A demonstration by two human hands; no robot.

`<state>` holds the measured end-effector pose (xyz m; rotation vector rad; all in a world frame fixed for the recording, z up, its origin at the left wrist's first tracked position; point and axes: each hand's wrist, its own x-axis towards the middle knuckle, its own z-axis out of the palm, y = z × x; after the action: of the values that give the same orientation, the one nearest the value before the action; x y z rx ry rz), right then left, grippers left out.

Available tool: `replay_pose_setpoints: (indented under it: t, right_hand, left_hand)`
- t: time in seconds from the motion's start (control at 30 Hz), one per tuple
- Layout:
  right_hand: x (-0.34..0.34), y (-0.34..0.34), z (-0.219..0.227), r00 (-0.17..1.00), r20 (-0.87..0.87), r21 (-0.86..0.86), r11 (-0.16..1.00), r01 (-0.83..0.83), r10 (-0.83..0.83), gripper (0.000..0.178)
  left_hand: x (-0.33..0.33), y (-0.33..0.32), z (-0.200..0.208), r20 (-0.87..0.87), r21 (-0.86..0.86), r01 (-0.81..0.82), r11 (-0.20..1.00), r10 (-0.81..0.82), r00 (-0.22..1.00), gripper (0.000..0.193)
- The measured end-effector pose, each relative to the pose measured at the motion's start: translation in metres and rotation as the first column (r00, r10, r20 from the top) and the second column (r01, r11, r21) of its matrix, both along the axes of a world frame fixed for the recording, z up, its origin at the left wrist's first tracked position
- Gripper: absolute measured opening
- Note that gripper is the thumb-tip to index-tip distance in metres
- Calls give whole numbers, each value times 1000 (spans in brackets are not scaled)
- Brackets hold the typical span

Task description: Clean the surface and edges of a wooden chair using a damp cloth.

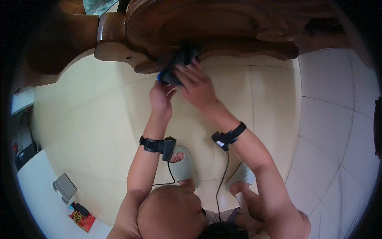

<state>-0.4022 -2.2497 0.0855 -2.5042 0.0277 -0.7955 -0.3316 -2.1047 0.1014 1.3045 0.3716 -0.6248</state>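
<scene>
A dark, soft-looking piece that may be cloth, with a blue edge point(172, 75), is between my two hands below the carved brown wooden furniture point(207, 26). My left hand point(160, 97) has its fingertips closed at the lower end of the piece. Over its right side lie the slightly bent fingers of my right hand point(197, 87), blurred by motion, with the thumb hidden. The upper end of the piece merges with the furniture's shadow, so I cannot tell whether they touch. Each of my wrists wears a black strap with a small device and cable.
Beige floor tiles point(99, 119) lie under my arms, with paler tiles point(322, 123) to the right. My feet wear light green slippers point(184, 169). At lower left, a white surface point(38, 187) bears a grey object point(65, 188) and a red packet point(82, 220).
</scene>
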Motion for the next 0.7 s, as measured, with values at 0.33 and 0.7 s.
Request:
replay_pose_setpoints:
  t: [0.33, 0.7]
  right_hand:
    - [34, 21, 16, 996, 67, -100, 994, -50, 57, 38]
    - [22, -3, 13, 996, -84, -146, 988, -42, 30, 38]
  left_hand:
    - [0, -18, 8, -19, -83, -60, 995, 58, 998, 30]
    - [2, -3, 12, -9, -89, -46, 995, 45, 999, 24]
